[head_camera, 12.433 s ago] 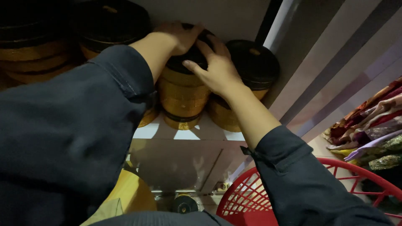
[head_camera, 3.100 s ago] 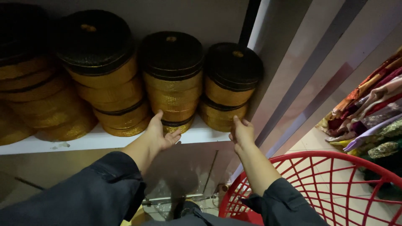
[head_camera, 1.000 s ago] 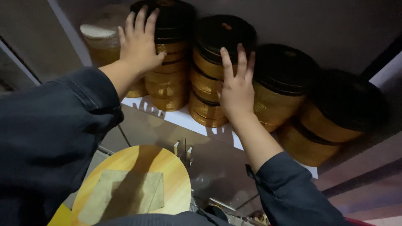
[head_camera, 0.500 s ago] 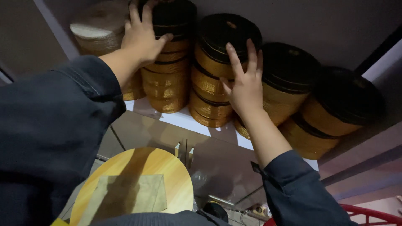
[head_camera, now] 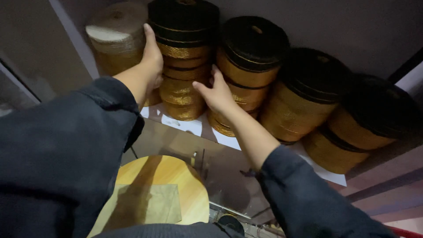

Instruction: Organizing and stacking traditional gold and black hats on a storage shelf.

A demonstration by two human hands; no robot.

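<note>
Gold ribbon rolls with black tops are standing in stacks along a white shelf (head_camera: 194,128). Left hand (head_camera: 150,66) is pressing flat, fingers extended, against the left side of the second stack of rolls (head_camera: 183,57), between it and a paler burlap-coloured roll (head_camera: 116,42). Right hand (head_camera: 218,94) is cupping the same stack's right side, fingers spread, beside the neighbouring stack (head_camera: 249,66). Neither hand is closing fully around it. A round wooden stool top (head_camera: 176,194) is lying below.
</note>
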